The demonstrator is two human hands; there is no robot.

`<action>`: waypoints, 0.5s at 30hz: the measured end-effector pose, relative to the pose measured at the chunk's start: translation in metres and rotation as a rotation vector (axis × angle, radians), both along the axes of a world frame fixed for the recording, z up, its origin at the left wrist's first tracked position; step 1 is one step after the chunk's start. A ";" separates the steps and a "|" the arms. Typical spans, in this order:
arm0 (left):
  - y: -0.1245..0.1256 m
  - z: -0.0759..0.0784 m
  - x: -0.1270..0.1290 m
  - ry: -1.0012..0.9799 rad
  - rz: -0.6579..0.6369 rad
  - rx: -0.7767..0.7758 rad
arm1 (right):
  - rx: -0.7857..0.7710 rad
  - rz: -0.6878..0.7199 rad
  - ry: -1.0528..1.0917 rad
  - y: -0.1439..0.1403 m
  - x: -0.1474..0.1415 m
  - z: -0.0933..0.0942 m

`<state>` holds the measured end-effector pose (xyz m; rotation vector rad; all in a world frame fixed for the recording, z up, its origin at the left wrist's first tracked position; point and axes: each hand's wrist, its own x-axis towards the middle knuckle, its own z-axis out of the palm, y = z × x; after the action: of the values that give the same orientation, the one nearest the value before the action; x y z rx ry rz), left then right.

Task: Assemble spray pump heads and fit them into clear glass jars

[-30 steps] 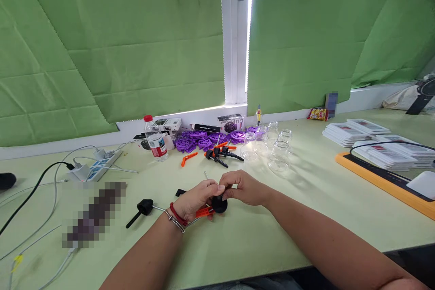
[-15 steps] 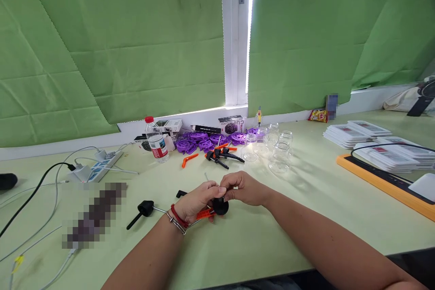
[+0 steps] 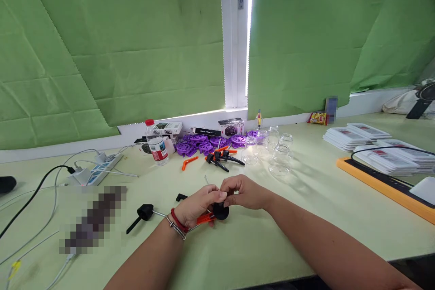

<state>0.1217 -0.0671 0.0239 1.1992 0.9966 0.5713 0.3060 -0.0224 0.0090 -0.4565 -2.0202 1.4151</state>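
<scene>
My left hand point(image 3: 200, 204), with a red cord and a metal bracelet at the wrist, is closed around a black rounded part point(image 3: 221, 211). An orange piece point(image 3: 205, 218) shows beneath its fingers, and its lower end is hidden. Against the top of the black part, my right hand point(image 3: 245, 192) pinches with thumb and fingertips; whatever is between them is too small and covered to name. A thin metal rod point(image 3: 206, 180) pokes out behind the left hand. Left of the wrist lies a black part with a handle point(image 3: 145, 212), a metal rod running from it.
Black-and-orange handle parts point(image 3: 222, 157), purple rings point(image 3: 200, 141) and glass jars point(image 3: 279, 163) stand beyond the hands. A water bottle point(image 3: 157, 147) is behind left, near a power strip point(image 3: 105, 168) with cables. Stacked white packs point(image 3: 384, 158) and an orange-edged board point(image 3: 384, 190) are at right.
Both hands stay together at the black part. My right fingers have shifted slightly over its top, and the whole view has tipped a little.
</scene>
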 end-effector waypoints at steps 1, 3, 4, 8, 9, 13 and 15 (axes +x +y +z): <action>0.000 -0.001 0.000 0.000 0.000 -0.004 | -0.005 0.002 0.002 0.000 0.000 0.000; 0.000 -0.001 -0.001 0.000 0.000 -0.005 | -0.026 0.006 0.014 0.000 0.000 0.000; 0.000 -0.002 -0.001 0.000 0.003 -0.002 | -0.037 0.007 0.021 0.000 0.000 -0.001; -0.001 -0.001 -0.001 0.002 0.015 0.003 | -0.048 -0.003 0.024 0.000 -0.002 -0.002; -0.001 0.000 -0.001 0.003 0.013 0.005 | -0.044 -0.005 0.021 0.000 -0.002 -0.003; -0.001 0.000 -0.001 0.009 0.011 0.011 | -0.025 -0.009 0.016 -0.001 -0.001 -0.004; -0.001 0.000 -0.001 0.013 0.021 0.011 | -0.020 -0.003 0.022 -0.001 -0.001 -0.004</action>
<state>0.1206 -0.0681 0.0237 1.2053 1.0189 0.5867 0.3050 -0.0237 0.0050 -0.4503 -1.9889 1.4332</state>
